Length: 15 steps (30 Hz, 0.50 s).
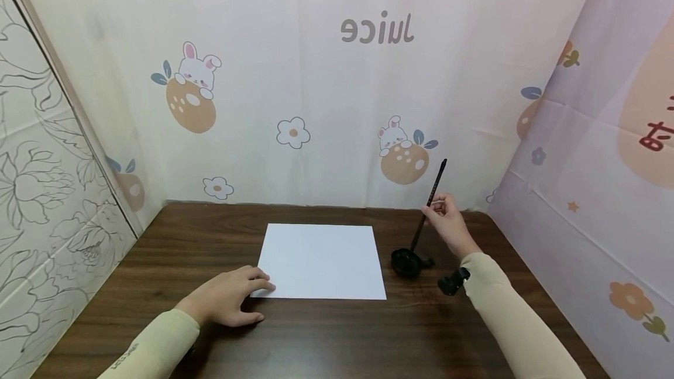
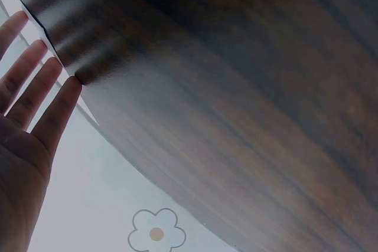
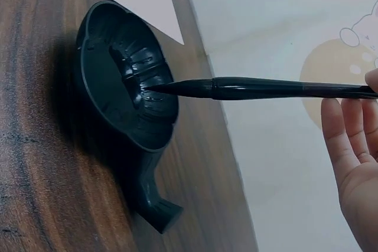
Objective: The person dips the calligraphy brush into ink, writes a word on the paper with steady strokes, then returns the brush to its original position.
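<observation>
A black writing brush is pinched between the thumb and fingers of my right hand. It slants down to the left, and in the right wrist view its dark pointed tip is over the inside of a black ink dish. That dish has a scalloped bowl, a stubby handle and wet, shiny ink within. A blank white sheet of paper lies to the left of the dish. My left hand rests at the paper's lower left corner, its fingers spread and fingertips on the edge.
The dark wooden table runs back to a pale curtain printed with rabbits and flowers. Another printed cloth hangs along the right side, and a flower-patterned panel stands on the left. A black wrist camera sits at the right cuff.
</observation>
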Motion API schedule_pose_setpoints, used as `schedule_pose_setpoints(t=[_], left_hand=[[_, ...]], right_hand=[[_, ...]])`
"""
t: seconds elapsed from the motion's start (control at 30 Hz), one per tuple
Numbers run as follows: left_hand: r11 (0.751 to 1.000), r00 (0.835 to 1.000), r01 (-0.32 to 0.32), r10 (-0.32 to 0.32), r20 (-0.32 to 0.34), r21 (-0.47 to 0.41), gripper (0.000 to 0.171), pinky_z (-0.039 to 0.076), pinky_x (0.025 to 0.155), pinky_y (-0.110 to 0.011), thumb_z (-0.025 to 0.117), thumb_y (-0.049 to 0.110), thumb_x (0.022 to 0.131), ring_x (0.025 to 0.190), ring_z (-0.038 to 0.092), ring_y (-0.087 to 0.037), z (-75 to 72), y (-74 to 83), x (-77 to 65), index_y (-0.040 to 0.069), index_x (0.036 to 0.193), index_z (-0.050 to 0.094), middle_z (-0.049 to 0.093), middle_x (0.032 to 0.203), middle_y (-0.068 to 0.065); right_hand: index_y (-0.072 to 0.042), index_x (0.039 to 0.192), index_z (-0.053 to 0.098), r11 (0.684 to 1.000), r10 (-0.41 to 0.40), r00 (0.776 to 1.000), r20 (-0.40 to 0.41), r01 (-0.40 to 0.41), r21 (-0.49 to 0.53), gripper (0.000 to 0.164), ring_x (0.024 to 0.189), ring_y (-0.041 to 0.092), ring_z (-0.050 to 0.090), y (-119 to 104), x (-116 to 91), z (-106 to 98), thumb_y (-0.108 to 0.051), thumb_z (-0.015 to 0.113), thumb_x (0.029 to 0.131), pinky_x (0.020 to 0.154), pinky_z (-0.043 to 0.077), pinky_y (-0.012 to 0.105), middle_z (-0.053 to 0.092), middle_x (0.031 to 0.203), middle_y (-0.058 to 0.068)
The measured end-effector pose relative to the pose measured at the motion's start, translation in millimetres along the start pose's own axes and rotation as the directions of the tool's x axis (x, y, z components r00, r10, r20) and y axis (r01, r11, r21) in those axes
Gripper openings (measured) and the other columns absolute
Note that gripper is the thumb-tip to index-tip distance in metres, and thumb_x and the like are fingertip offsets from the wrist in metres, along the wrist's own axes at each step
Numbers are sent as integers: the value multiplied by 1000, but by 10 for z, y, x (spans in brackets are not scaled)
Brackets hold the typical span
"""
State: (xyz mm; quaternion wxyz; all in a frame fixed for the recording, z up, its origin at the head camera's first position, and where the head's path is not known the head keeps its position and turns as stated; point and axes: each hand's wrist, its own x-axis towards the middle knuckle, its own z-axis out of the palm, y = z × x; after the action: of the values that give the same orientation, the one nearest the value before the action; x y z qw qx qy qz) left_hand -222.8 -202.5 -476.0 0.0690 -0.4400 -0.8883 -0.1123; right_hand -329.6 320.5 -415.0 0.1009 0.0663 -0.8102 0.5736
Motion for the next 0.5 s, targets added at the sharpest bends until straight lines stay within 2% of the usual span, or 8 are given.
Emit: schedule_pose_setpoints(t=[0.13,0.3,0.5], left_hand=[[1000,1000,-1,1,-5,-2,47,54,83,-37,77,41,84,107,60,-16,4,-3,0,18,124,68,58,124,-1],[1000,1000,-3,3,-12,2,47,54,83,-36,77,41,84,107,60,-16,22,-14,-1,19,124,68,58,124,0],[1000,1000,-2,2,-13,6,47,54,83,-35,77,42,83,107,60,-15,36,-28,0,20,124,68,58,124,1]], right_hand=[[-1,123,36,1000,-1,1000,-5,1,-7,38,79,10,60,22,4,34,-21,61,101,72,53,24,48,103,11],[-2,123,37,1000,0,1000,7,0,-13,37,81,13,61,51,5,54,-21,61,101,72,54,25,50,103,11],[4,123,37,1000,-2,999,35,3,-12,34,81,14,61,-120,-66,90,-11,59,101,70,54,25,51,104,15]])
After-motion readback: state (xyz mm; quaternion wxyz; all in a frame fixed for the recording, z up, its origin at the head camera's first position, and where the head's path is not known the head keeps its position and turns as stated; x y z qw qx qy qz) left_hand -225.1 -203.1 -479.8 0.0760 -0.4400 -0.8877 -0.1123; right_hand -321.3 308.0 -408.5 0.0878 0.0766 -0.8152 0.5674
